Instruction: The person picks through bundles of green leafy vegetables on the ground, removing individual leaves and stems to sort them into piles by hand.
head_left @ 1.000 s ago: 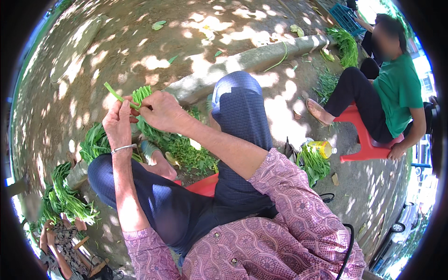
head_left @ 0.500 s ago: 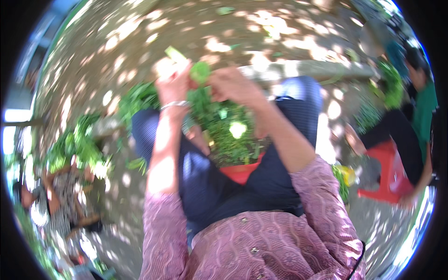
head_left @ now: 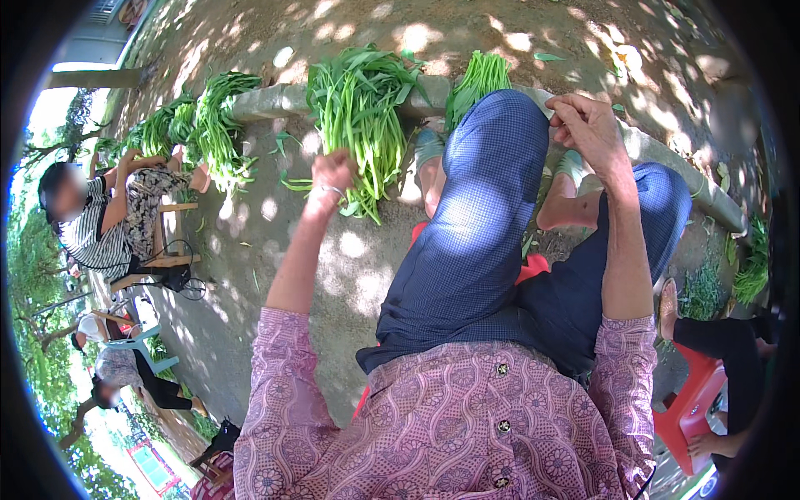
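My left hand (head_left: pixel 333 170) is closed beside a large heap of leafy greens (head_left: pixel 358 117) with long narrow leaves and pale green stems. It overlaps the edge of the stems, and its curled fingers hide whatever they may hold. My right hand (head_left: pixel 586 129) is raised between my knees, thumb and fingertips pinched together; anything in the pinch is too small to make out. A smaller bunch of greens (head_left: pixel 482 79) lies just beyond my left knee.
A low stone kerb (head_left: pixel 275 102) runs across in front, with more greens (head_left: pixel 218 125) along it to the left. One person (head_left: pixel 112 217) sits there on a wooden chair. At the right, another person's dark-trousered leg (head_left: pixel 717 340) is beside a red plastic stool (head_left: pixel 696 400).
The view has swung left. My hands were close together with a green piece between them; now they are wide apart, the left by the heap of greens.
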The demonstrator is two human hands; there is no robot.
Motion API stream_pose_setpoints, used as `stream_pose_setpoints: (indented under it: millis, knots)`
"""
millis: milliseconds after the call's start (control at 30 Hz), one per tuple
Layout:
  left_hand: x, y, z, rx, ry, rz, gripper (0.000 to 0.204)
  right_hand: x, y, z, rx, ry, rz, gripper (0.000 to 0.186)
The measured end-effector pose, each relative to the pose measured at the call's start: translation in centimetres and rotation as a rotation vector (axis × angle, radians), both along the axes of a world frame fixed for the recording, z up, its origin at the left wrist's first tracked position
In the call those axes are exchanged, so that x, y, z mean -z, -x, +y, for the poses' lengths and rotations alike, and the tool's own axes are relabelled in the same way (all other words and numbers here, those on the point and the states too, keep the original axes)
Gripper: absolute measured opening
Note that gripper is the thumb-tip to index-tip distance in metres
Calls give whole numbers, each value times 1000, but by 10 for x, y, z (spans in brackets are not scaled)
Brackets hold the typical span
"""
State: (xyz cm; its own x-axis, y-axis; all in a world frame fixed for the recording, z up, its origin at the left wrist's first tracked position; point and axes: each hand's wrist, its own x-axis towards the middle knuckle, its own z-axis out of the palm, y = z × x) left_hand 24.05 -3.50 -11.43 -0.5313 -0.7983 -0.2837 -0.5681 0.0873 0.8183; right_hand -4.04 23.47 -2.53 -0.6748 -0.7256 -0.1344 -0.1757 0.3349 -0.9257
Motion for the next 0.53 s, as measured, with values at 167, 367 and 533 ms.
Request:
stream_pose_setpoints:
  millis: [167,367,533]
  knots:
    - [86,-72,23,390,529,-566,41,-18,-27,19,-53,-95,25,26]
    - [-38,-60,47,413,-168,-100,20,-81,-50,97,4,-131,154,19]
    - [-108,-68,85,339,-324,-188,16,-104,-64,157,123,-186,78,18]
